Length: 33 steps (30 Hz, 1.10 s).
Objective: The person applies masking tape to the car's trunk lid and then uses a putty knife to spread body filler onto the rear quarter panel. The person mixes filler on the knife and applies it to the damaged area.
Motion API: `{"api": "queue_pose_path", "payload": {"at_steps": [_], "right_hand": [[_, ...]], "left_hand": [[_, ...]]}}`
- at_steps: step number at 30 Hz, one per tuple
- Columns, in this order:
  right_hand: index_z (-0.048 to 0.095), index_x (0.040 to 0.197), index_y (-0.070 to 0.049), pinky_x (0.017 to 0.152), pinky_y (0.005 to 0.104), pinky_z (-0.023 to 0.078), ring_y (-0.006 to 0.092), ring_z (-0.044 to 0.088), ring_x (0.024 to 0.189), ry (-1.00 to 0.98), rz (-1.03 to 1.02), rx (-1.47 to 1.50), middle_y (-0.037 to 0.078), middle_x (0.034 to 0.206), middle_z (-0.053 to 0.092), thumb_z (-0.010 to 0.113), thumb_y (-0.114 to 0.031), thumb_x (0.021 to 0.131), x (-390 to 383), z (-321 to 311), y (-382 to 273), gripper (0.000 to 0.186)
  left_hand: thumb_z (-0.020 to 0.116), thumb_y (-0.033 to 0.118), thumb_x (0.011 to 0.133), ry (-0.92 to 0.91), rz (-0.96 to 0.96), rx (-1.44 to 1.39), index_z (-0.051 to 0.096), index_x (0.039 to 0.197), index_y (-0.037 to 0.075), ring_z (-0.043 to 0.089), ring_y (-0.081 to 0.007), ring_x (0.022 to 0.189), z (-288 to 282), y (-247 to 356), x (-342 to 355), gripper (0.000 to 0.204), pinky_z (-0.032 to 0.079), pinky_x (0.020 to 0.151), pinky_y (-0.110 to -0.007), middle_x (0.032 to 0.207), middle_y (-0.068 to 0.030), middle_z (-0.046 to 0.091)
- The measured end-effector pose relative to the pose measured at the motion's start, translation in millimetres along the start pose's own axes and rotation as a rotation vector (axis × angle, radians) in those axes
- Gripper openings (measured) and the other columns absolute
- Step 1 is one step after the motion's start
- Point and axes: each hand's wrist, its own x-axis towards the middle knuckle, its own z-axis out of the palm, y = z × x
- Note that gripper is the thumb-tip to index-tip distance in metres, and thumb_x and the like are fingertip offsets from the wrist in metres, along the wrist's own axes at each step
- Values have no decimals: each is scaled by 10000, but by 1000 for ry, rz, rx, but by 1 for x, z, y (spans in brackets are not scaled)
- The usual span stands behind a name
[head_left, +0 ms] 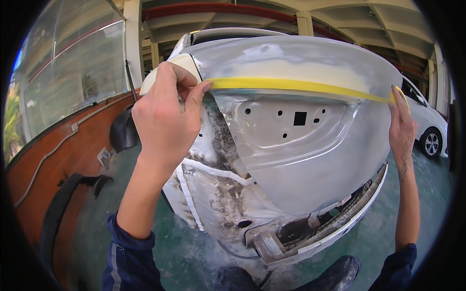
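Note:
A strip of yellow masking tape (291,85) stretches across the grey, sanded rear panel (301,169) of a car, just below a cream patch. My left hand (172,104) pinches the tape's left end between thumb and fingers, beside a dark-edged cream piece at the panel's upper left. At the right edge of the panel, my right hand (402,121) grips the tape's other end, with what looks like part of the roll behind my fingers. Below the tape are a recess with several holes, bare dirty metal on the left and an exposed lower section (276,242).
An orange low wall (39,179) with glass above and a cable runs along the left. Black loose trim (65,199) and a dark curved piece (121,128) lean there. A white car (422,116) stands at the right. My shoes show at the bottom on the green floor (417,194).

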Motion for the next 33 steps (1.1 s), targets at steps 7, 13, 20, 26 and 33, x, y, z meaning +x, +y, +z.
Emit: {"api": "queue_pose_path", "payload": {"at_steps": [7, 13, 20, 26, 33], "right_hand": [[594, 1409, -166, 806, 378, 599, 303, 749, 843, -6, 11, 16, 187, 1070, 735, 579, -207, 1029, 1, 1, -9, 383], [618, 1379, -142, 799, 389, 601, 317, 746, 826, -37, 56, -8, 180, 982, 747, 573, -277, 1029, 2, 8, -18, 377], [647, 1347, -127, 777, 364, 594, 293, 742, 774, -23, 101, 0, 167, 915, 751, 570, -323, 1027, 4, 14, -16, 383], [668, 1315, -104, 793, 355, 591, 311, 745, 810, 18, 81, 56, 170, 943, 753, 584, -309, 1016, 3, 19, -16, 371], [680, 1298, -109, 801, 362, 588, 317, 743, 811, 23, 90, 63, 155, 932, 757, 591, -329, 1008, 1, 17, -14, 374]], "left_hand": [[843, 161, 833, 33, -41, 1, 537, 911, 30, 334, -48, 599, 0, -2, 1, 343, 296, 531, -218, 746, 16, 488], [876, 191, 784, 81, -250, -212, 520, 863, 38, 359, -106, 695, 1, -9, 0, 396, 329, 607, -244, 787, 9, 451], [808, 108, 827, 158, -15, 9, 541, 862, 27, 425, -194, 731, 14, 5, -7, 281, 368, 660, -310, 845, -46, 511], [812, 138, 841, 120, -210, -22, 550, 890, 55, 385, -139, 764, 3, 1, -5, 279, 350, 667, -265, 874, -2, 490], [751, -14, 832, 148, 178, 144, 669, 945, 41, 584, -245, 951, 13, 11, -12, 150, 434, 828, -351, 992, -94, 637]]}}
